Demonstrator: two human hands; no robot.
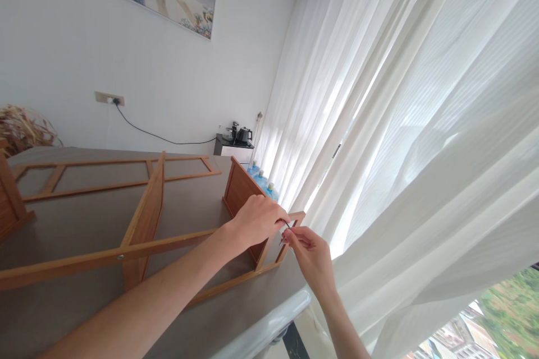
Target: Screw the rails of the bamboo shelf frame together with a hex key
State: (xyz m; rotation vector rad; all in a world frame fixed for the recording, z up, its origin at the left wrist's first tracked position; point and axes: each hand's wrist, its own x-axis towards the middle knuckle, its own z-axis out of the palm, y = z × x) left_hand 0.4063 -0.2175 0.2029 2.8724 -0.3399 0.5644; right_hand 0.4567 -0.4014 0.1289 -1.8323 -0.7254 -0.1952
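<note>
White curtains (400,123) glow behind the grey table (189,213). At the wooden frame (145,219)'s far right corner, both hands meet: left hand (259,219) and right hand (309,252) pinch closed on a small dark tool (287,228) between them.

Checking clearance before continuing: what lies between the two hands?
Head view: only a small dark tool, pinched between left hand and right hand, above the wooden frame.

Two bare hands meet at the corner of a brown wooden slatted frame (143,219) lying on a grey table (84,314). The left hand (256,221) and right hand (309,255) pinch a small dark metal tool (286,226) between them. White sheer curtains (400,123) hang beside.
</note>
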